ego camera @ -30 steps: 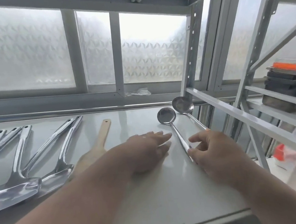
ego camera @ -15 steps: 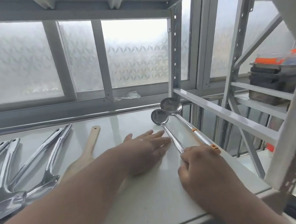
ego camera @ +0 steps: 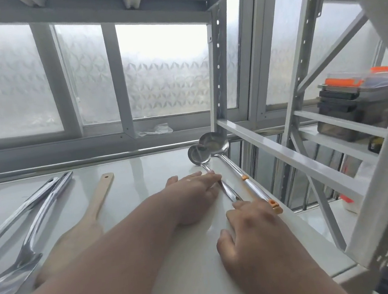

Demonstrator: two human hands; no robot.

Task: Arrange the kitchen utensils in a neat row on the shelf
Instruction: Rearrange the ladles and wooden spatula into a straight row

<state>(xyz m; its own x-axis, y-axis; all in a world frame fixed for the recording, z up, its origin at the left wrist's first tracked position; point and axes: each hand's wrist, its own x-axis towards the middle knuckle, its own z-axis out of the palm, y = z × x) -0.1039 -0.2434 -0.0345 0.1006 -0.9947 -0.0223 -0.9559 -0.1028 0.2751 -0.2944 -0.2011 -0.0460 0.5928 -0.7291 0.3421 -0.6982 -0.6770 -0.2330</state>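
Two steel ladles lie side by side at the right end of the white shelf point(ego camera: 142, 173), bowls toward the window. The small ladle point(ego camera: 199, 155) is on the left; the large ladle point(ego camera: 215, 142), with orange marks on its handle, runs along the shelf's right edge. My left hand point(ego camera: 194, 191) lies flat on the shelf, its straight fingertips touching the small ladle's handle. My right hand point(ego camera: 256, 232) rests at the near ends of both handles, index fingertip on the small ladle's end. A wooden spatula point(ego camera: 97, 206) and several steel turners point(ego camera: 37, 217) lie to the left.
A perforated upright post point(ego camera: 219, 69) and a slanting rail point(ego camera: 287, 154) bound the shelf on the right. Stacked dark containers with orange lids point(ego camera: 355, 106) sit on a neighbouring rack. Frosted windows stand behind the shelf.
My right hand slid back along the handles to their near ends. The two ladles now lie closer together and nearly parallel. My left hand stayed flat beside the small ladle.
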